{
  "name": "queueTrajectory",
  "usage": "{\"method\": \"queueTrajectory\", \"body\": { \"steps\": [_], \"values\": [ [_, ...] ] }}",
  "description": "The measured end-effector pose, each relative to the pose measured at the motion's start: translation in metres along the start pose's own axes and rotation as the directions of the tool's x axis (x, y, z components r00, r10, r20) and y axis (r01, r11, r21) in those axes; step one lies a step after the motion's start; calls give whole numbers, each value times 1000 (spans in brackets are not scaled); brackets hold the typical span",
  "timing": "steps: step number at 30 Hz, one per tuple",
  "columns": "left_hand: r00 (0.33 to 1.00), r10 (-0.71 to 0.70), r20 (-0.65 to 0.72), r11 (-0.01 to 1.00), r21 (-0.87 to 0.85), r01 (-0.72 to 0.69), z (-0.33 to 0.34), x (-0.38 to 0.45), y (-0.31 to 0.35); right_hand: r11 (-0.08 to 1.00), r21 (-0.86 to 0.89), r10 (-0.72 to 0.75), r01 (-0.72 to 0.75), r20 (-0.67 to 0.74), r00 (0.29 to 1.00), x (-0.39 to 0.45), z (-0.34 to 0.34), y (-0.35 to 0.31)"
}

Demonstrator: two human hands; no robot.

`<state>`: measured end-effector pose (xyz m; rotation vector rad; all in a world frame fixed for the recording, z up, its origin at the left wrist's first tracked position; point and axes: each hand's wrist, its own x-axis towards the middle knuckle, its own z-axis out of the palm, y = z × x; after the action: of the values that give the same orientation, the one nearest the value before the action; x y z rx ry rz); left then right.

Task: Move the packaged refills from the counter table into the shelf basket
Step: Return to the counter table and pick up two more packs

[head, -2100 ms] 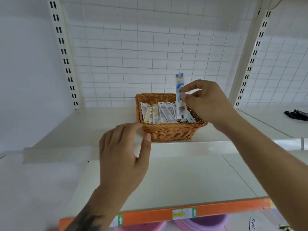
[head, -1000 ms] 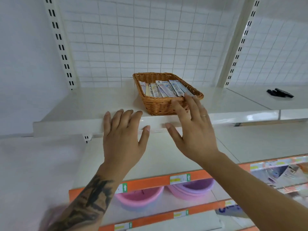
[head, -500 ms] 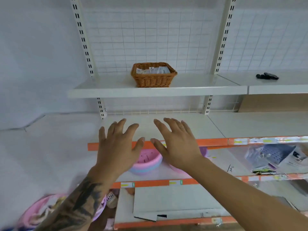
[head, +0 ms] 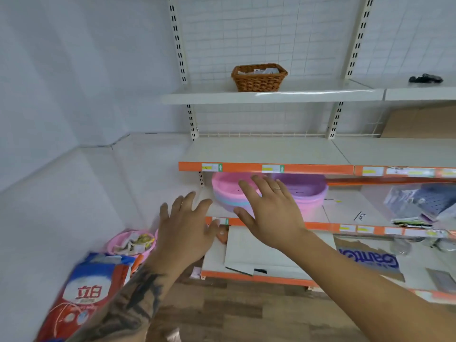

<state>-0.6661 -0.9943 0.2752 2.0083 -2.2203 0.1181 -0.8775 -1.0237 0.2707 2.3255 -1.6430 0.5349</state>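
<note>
A brown wicker basket stands on the upper white shelf, far above and beyond my hands. The tops of several packaged refills show over its rim. My left hand hovers low in front of the shelving with fingers spread and straight, holding nothing. My right hand, a ring on one finger, is held out beside it with fingers spread, also holding nothing. Both hands are well below the basket. No counter table is in view.
Orange-edged shelves run below the basket shelf. Pink and purple plastic basins sit behind my right hand. A red-and-blue bag and a pink basin of scraps lie at lower left. A black object rests at upper right.
My right hand let go of a refill at the basket. Both hands have come away from the upper shelf, and the view has pulled back and down, so the basket looks smaller and farther.
</note>
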Motion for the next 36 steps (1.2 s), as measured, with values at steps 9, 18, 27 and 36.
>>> {"method": "queueTrajectory", "body": {
  "steps": [9,18,27,36],
  "values": [
    [996,-74,-49,997,-24,73,-22,-135,-84,998,55,-37,35,36,999,-67,-11,-131],
    [930,-361,65,932,-17,362,-19,-338,-234,952,200,-268,232,176,947,-146,9,-349],
    [741,-662,117,747,11,665,-23,-490,-350,825,356,-535,439,241,810,-188,10,-539],
    [470,-873,132,478,31,878,-12,-599,-430,620,493,-775,611,264,573,-204,33,-698]
  ]
}}
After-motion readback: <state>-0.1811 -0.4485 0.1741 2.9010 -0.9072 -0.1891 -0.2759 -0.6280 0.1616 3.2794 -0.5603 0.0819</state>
